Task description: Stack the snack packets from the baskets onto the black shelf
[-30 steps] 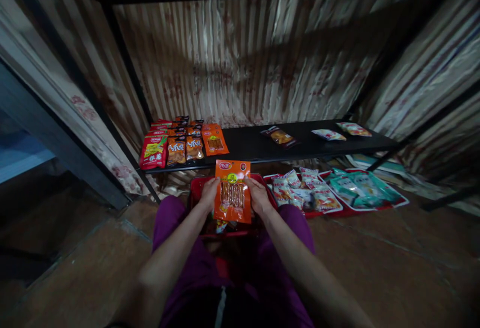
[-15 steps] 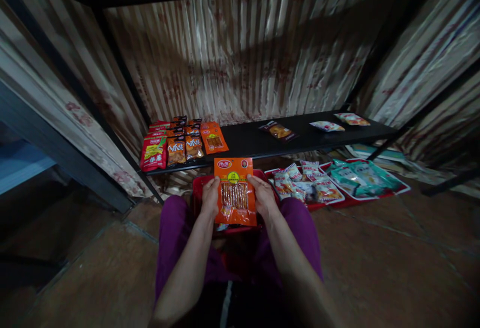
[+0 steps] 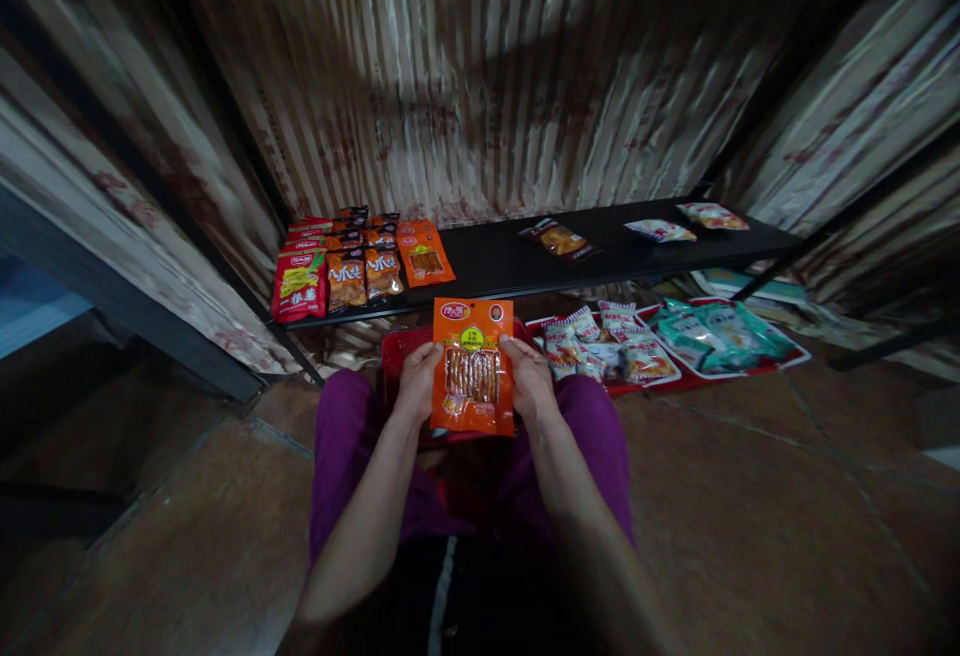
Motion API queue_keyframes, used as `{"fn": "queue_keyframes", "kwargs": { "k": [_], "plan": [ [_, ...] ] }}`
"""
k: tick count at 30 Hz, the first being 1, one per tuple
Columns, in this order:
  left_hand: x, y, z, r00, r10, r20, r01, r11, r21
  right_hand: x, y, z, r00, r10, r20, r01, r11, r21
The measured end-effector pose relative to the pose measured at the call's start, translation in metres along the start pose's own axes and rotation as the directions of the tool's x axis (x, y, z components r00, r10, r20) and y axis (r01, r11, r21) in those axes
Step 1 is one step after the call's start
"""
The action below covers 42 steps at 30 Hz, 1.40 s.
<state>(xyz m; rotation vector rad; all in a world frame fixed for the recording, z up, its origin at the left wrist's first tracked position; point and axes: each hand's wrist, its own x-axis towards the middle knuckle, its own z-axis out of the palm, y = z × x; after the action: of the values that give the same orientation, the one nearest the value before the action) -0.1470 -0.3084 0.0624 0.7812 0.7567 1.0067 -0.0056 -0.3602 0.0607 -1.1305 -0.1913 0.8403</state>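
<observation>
An orange snack packet [image 3: 473,368] with a clear window is held upright between my hands, above a red basket [image 3: 397,348] at my knees. My left hand [image 3: 420,376] grips its left edge, and my right hand [image 3: 528,374] grips the right edge. On the black shelf [image 3: 487,258] beyond, a similar orange packet [image 3: 425,254] lies right of brown-orange packets [image 3: 383,272] and red packets [image 3: 300,284] in rows. Farther right on the shelf are a dark brown packet [image 3: 561,239] and two white-and-red packets [image 3: 660,231].
On the floor right of my knees, one red-and-white tray [image 3: 679,376] holds striped snack packets [image 3: 646,356]; another beside it holds green packets [image 3: 720,334]. Black shelf posts [image 3: 847,226] stand at both sides, with a patterned curtain [image 3: 480,116] behind.
The view has tipped slightly downward, so the shelf sits a little higher in the picture. Both hands still hold the orange packet, which looks nearly unchanged in pose.
</observation>
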Motion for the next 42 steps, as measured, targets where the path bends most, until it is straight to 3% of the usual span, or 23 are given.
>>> {"fn": "queue_keyframes", "kwargs": {
  "k": [3,6,13,22,27,33,39,42],
  "plan": [
    [-0.002,0.003,0.000,1.000,-0.010,0.029,0.009,0.998,0.063,0.001,0.000,-0.002,1.000,0.001,-0.032,-0.001,1.000,0.003],
    [-0.003,0.003,0.000,0.999,-0.033,0.015,0.032,0.997,0.075,-0.001,-0.001,-0.001,1.000,0.006,0.008,-0.005,1.000,-0.028],
    [0.003,0.004,-0.002,0.995,-0.029,-0.096,0.029,1.000,0.000,-0.003,0.003,0.000,0.992,0.044,0.117,-0.039,0.998,-0.039],
    [0.014,0.015,0.003,0.994,-0.021,-0.109,0.012,0.997,-0.081,-0.009,0.004,-0.001,0.975,0.106,0.193,-0.089,0.992,-0.094],
    [0.007,0.022,0.006,0.998,-0.068,0.002,0.068,0.996,-0.060,-0.010,0.002,0.000,0.987,0.061,0.150,-0.051,0.996,-0.071],
    [-0.007,0.016,-0.001,0.982,-0.149,0.115,0.152,0.988,-0.019,-0.006,0.003,-0.001,0.999,0.016,0.051,-0.016,1.000,-0.009],
    [-0.015,0.017,-0.003,0.962,-0.162,0.221,0.157,0.987,0.044,-0.005,-0.001,-0.002,0.999,0.025,0.029,-0.026,0.999,0.035],
    [-0.017,0.017,-0.001,0.962,-0.161,0.220,0.149,0.986,0.072,-0.005,-0.004,-0.002,0.999,0.023,0.038,-0.024,0.999,0.037]
  ]
}}
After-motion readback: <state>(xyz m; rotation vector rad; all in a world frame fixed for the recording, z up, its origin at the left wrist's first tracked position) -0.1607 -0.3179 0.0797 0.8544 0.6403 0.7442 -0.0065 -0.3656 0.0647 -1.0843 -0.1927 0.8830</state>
